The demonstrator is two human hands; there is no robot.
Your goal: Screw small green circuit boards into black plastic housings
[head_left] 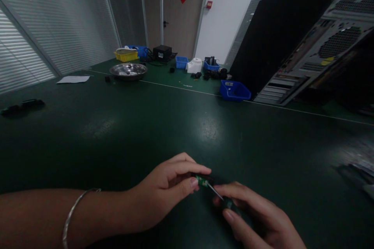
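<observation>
Near the front of the green table, my left hand (172, 190) is closed on a small green circuit board (201, 181), pinched between thumb and fingers. Something dark lies along the board's far side, partly hidden by the fingers. In my right hand (257, 214) is a screwdriver (215, 191) with a thin metal shaft and a dark handle. Its tip meets the board, or comes very close to it, at the right end. The handle is mostly covered by my fingers.
Computer cases (280, 39) stand at the right, with a blue bin (234, 90) beside them. Farther back are a steel bowl (128, 71), a yellow basket (126, 55), a white device (194, 65) and a black box (162, 52). A dark object (23, 107) lies far left.
</observation>
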